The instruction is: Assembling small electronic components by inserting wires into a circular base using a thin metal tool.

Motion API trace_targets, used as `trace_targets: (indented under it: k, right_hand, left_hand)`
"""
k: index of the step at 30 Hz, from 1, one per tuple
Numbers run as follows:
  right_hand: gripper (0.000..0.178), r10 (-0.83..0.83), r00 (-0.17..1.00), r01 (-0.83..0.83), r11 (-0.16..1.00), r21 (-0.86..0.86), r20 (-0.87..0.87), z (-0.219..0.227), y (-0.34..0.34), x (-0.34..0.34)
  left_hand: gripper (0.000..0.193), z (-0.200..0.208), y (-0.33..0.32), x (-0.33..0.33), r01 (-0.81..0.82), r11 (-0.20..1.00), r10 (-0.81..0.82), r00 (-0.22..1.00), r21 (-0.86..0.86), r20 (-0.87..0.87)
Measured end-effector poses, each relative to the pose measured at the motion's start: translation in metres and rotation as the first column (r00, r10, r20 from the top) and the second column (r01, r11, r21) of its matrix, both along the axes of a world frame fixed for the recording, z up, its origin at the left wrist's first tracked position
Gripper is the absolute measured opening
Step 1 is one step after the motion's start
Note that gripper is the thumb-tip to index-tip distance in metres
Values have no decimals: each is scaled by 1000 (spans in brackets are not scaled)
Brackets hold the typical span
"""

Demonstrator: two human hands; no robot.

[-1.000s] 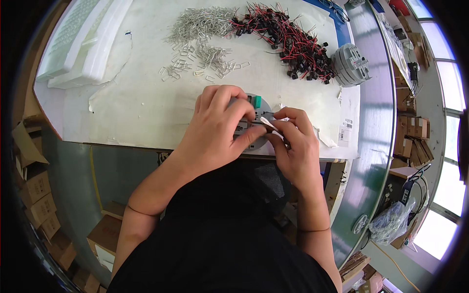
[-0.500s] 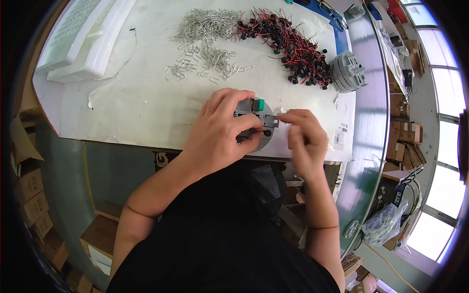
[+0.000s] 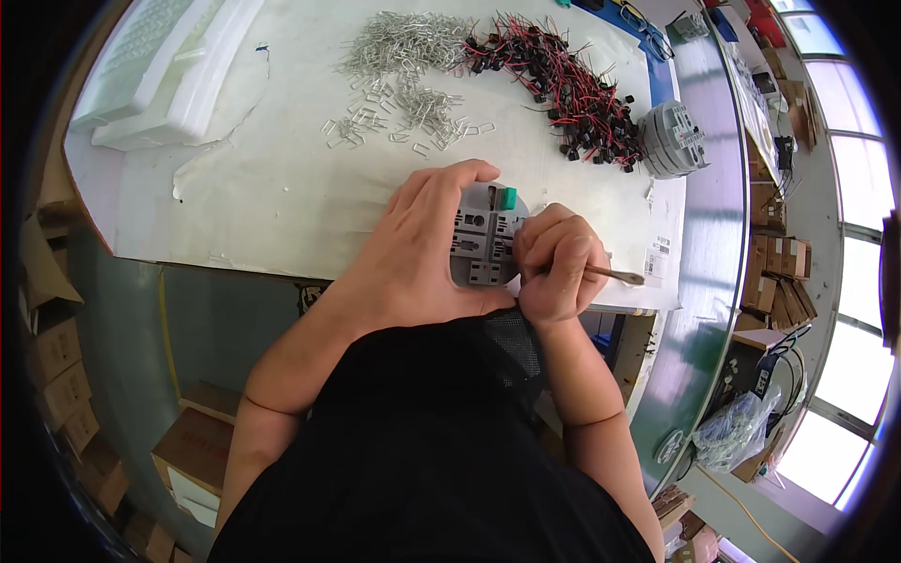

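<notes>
A round grey plastic housing with slots and a green block on its upper side lies near the table's front edge. My left hand curves around its left side, thumb along the near edge and fingers at the far edge, gripping it. In my closed right hand is a thin brown rod-like tool with a flattened end, which sticks out to the right. That fist rests against the housing's right side, hiding the tool's other end.
Behind the housing lie a heap of bent metal wire clips and a pile of small black parts with red and black wires. A stack of grey round housings stands at the right. White foam trays sit at the far left.
My left fingers have opened off the housing's face and now hold its rim. My right hand has closed, moved left and down against the housing, and now shows the brown tool.
</notes>
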State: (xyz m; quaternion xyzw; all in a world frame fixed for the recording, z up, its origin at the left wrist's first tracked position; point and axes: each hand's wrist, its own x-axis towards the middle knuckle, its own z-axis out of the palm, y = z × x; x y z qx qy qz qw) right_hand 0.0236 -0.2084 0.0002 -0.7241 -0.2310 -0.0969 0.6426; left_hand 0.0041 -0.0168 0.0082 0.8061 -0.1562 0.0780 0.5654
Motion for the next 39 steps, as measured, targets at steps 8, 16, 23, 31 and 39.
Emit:
trace_targets:
  k: [8, 16, 23, 31, 39]
  right_hand:
    - [73, 287, 952, -137, 714, 686, -108, 53, -27, 12]
    - [54, -187, 926, 71, 940, -334, -327, 84, -69, 4]
    - [33, -72, 993, -28, 634, -773, -95, 73, -54, 11]
    - [37, -16, 1000, -3, 367, -930, -9, 73, -29, 11]
    - [37, -17, 999, -25, 406, -914, -34, 66, -26, 10]
  left_hand:
    - [114, 23, -9, 7, 70, 867, -139, 985, 494, 105]
    - [106, -4, 6, 1, 13, 990, -37, 985, 139, 167]
    - [105, 10, 21, 6, 148, 988, -153, 973, -42, -174]
    - [111, 2, 3, 10, 101, 956, -77, 992, 276, -99]
    - [117, -6, -1, 8, 17, 959, -20, 1000, 285, 6]
